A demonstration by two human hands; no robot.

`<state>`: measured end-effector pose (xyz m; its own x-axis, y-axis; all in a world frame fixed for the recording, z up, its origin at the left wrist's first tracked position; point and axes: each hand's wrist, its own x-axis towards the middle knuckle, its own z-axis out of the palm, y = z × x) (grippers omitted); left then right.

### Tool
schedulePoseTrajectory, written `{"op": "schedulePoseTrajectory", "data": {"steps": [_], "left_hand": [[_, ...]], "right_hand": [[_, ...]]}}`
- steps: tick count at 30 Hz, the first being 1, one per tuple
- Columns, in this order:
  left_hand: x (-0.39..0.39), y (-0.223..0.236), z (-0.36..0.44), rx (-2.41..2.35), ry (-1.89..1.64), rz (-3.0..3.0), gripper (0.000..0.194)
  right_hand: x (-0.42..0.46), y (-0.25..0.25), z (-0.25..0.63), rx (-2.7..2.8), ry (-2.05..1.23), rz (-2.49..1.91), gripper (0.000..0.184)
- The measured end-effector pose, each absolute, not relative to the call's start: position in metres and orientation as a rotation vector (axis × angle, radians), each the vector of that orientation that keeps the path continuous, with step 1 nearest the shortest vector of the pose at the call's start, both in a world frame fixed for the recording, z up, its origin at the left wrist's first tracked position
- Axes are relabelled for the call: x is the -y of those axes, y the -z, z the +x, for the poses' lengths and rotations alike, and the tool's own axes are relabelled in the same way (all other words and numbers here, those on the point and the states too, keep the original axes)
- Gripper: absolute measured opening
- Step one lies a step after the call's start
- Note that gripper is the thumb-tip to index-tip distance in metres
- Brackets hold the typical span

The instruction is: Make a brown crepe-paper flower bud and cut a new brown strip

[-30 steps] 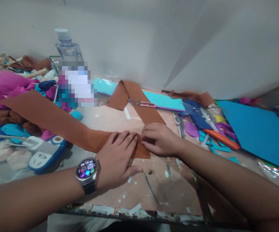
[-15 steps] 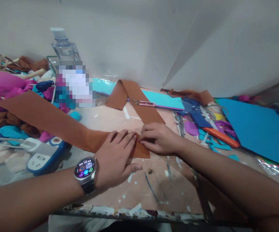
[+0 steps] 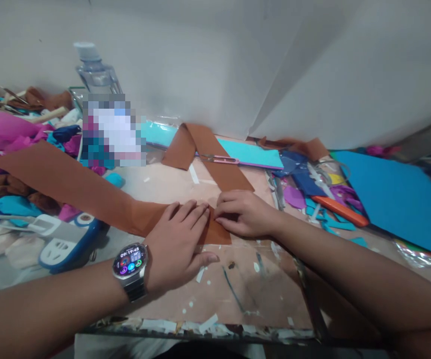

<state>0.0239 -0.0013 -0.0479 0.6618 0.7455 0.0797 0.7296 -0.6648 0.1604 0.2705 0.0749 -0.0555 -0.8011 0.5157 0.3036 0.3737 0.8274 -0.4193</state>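
Note:
A long brown strip of crepe-like paper (image 3: 84, 182) runs across the work board, its left part raised over the scraps. My left hand (image 3: 178, 242), with a watch at the wrist, lies flat on the strip, fingers stretched out and thumb apart. At the strip's right end my right hand (image 3: 243, 214) is closed, fingertips pinched together on the paper near its upper edge. The exact fold under the fingertips is hidden. Just beyond lies a second brown strip (image 3: 226, 172), folded over at its far end, with small pink thread snips (image 3: 225, 159) across it.
Behind are a turquoise paper stack (image 3: 263, 155), a clear bottle (image 3: 97, 72) and a blurred-out object (image 3: 114, 132). At left lie colourful scraps (image 3: 9, 132) and a power strip (image 3: 64, 247). An orange cutter (image 3: 340, 211) and blue sheet (image 3: 398, 192) lie at right.
Hands and brown strip hold practically the same pose. The whole view has shifted very slightly to the left.

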Motion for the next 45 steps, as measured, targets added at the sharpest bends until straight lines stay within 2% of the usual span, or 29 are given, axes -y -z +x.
{"op": "schedulePoseTrajectory", "data": {"steps": [5,11,20,26,45], "left_hand": [[0.002,0.045,0.025,-1.222,-0.231,2.765,0.086],[0.004,0.032,0.026,-1.139,-0.318,2.730,0.068],[0.004,0.031,0.027,-1.137,-0.277,2.665,0.055],[0.003,0.034,0.027,-1.148,-0.317,2.681,0.059],[0.003,0.036,0.027,-1.161,-0.326,2.686,0.062]], "right_hand": [[-0.075,0.055,0.271,2.601,-0.478,-0.672,0.014],[-0.074,0.053,0.270,2.603,-0.499,-0.682,0.014],[-0.073,0.050,0.270,2.596,-0.558,-0.673,0.013],[-0.073,0.049,0.270,2.543,-0.578,-0.748,0.019],[-0.074,0.054,0.268,2.515,-0.514,-0.868,0.019]]}}
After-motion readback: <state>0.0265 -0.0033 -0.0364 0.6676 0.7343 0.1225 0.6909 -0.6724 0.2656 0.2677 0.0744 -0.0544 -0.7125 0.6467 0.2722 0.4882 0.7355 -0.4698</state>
